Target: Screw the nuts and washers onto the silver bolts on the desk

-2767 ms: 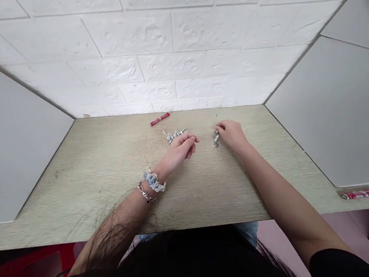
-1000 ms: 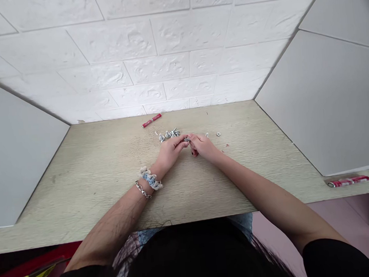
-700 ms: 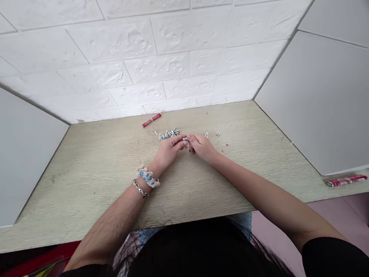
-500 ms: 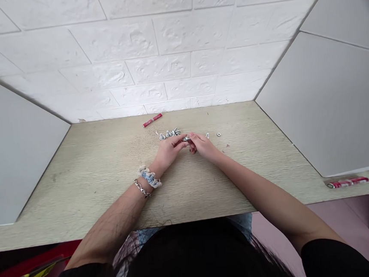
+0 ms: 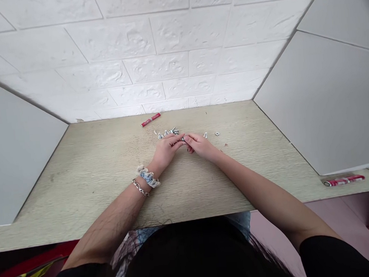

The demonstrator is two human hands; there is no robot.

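Over the middle of the table, my left hand (image 5: 165, 151) and my right hand (image 5: 201, 146) meet at the fingertips. Between them is a small metal bolt (image 5: 183, 139), pinched from both sides; most of it is hidden by the fingers. Just behind my left hand lies a group of several silver bolts (image 5: 166, 134), partly covered by that hand. Another small metal piece (image 5: 205, 135) shows behind my right hand, and a loose nut (image 5: 217, 133) lies farther right.
Two red tubes are on the wooden table (image 5: 86, 164): one red tube (image 5: 151, 119) near the white brick wall (image 5: 146, 68), another red tube (image 5: 344, 180) at the front right. Grey panels stand left (image 5: 17, 144) and right (image 5: 324, 109).
My fingertips have come closer together around the bolt, so less of it shows. The whole view has shifted slightly; the loose pieces lie where they were.
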